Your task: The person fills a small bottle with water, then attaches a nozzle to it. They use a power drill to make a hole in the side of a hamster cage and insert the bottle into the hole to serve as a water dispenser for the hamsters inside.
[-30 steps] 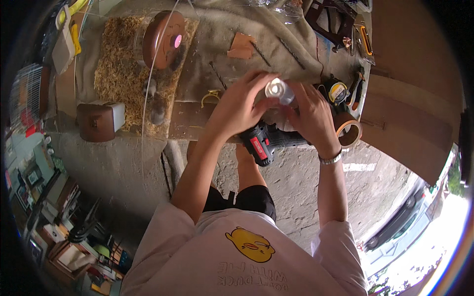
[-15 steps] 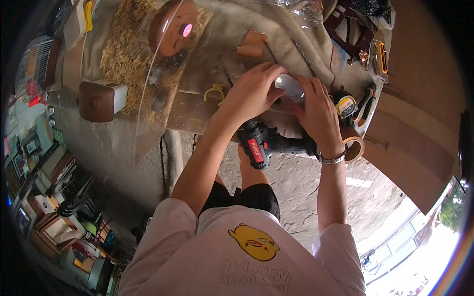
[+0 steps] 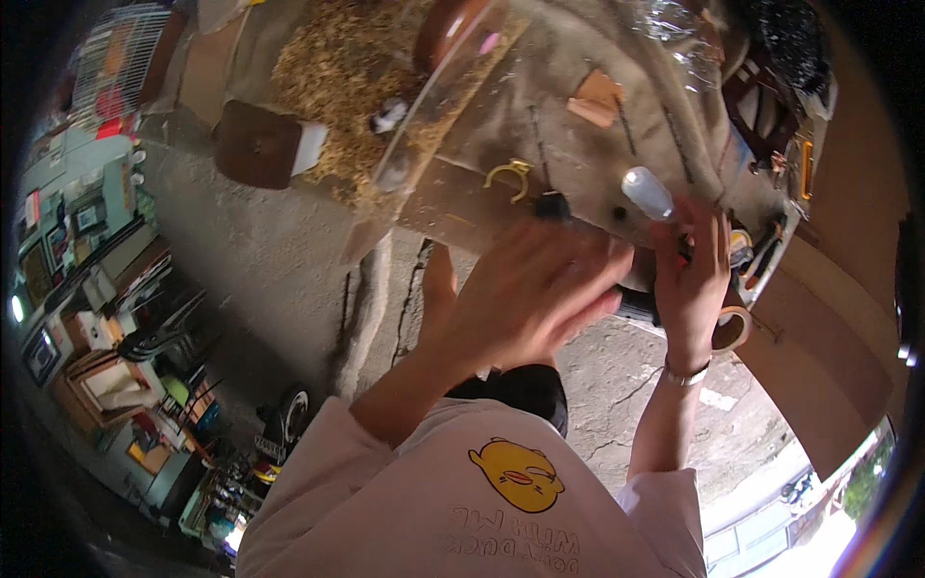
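My right hand (image 3: 692, 275) holds a small clear plastic bottle (image 3: 646, 191) by its lower end, tilted, with the rounded end pointing away from me. My left hand (image 3: 554, 279) is apart from the bottle and smeared by motion. Its thumb stands off from its fingers and I see nothing between them. Below that hand a black cordless drill (image 3: 638, 304) lies at the near edge of the table, mostly hidden; its dark front end pokes out past the knuckles. A yellow ring-shaped clip (image 3: 511, 177) lies on the board beyond my left hand.
A clear-walled enclosure with wood shavings (image 3: 337, 72) stands at the far left, a small white-and-dark animal (image 3: 388, 116) inside. A brown box (image 3: 255, 144) sits beside it. A tape roll (image 3: 732, 328) and tape measure (image 3: 740, 248) lie right. A tan scrap (image 3: 595, 98) rests on the cloth.
My left hand has let go of the bottle and come back toward me, over the drill. The right hand still has the bottle. The whole view has swung, shifting the table rightward.
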The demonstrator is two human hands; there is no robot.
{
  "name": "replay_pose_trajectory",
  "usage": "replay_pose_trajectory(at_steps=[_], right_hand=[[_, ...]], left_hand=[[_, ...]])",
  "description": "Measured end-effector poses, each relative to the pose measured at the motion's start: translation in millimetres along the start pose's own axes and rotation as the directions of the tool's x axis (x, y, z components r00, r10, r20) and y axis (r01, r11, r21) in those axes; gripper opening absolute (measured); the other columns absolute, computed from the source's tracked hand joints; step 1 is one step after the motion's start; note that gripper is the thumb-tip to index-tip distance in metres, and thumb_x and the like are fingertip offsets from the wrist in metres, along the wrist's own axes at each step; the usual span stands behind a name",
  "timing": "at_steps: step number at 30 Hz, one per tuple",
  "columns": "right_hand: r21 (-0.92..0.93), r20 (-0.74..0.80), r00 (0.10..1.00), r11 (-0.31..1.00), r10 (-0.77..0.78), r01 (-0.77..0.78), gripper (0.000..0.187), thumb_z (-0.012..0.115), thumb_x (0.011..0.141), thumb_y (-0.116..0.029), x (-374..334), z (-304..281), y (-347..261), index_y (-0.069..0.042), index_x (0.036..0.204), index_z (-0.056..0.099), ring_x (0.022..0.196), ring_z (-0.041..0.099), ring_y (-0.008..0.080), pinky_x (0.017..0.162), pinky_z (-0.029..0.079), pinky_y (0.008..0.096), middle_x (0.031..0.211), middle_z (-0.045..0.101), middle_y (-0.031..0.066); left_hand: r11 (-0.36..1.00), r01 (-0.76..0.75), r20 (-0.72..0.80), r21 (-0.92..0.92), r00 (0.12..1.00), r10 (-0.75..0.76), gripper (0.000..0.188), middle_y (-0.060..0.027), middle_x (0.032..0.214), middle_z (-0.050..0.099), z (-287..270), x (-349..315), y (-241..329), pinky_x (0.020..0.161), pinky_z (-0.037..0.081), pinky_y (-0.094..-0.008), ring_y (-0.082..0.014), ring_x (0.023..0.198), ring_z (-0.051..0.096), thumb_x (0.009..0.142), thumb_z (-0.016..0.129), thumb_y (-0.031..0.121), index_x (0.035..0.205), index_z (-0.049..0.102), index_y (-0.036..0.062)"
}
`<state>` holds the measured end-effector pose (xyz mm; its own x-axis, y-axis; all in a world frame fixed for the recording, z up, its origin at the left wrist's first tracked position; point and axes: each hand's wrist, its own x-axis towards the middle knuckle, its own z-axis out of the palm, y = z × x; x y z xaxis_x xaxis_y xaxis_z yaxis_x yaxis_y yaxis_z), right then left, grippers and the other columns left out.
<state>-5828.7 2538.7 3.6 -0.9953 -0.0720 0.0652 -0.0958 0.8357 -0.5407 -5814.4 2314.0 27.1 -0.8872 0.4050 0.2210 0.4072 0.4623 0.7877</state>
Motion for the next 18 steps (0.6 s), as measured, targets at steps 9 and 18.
replay_pose_trajectory(at_steps=[9,18], right_hand=[[0.608,0.368,0.926,0.776,-0.087,-0.168,0.022,0.065,0.099,-0.017,-36,114,-128,-0.002,0.113,0.057,0.08,0.07,0.042,0.066,0.055,0.0476,0.095,0.07,0.0217],[0.657,0.223,0.975,0.736,0.017,-0.163,0.017,0.064,0.1,-0.015,-29,170,-174,-0.002,0.105,0.054,0.077,0.067,0.0451,0.065,0.053,0.0504,0.087,0.067,0.0231]], left_hand=[[0.851,0.175,0.082,0.495,0.966,-0.246,0.016,-0.0122,0.098,0.069,-193,-29,-26,0.08,0.053,-0.0415,-0.0308,0.093,0.067,0.096,0.064,0.015,0.107,0.07,0.005],[0.861,-0.067,0.683,0.504,0.641,-0.349,0.019,-0.0133,0.106,0.067,-176,-7,-111,0.082,0.055,-0.0422,-0.0339,0.097,0.068,0.092,0.062,0.01,0.108,0.069,0.0046]])
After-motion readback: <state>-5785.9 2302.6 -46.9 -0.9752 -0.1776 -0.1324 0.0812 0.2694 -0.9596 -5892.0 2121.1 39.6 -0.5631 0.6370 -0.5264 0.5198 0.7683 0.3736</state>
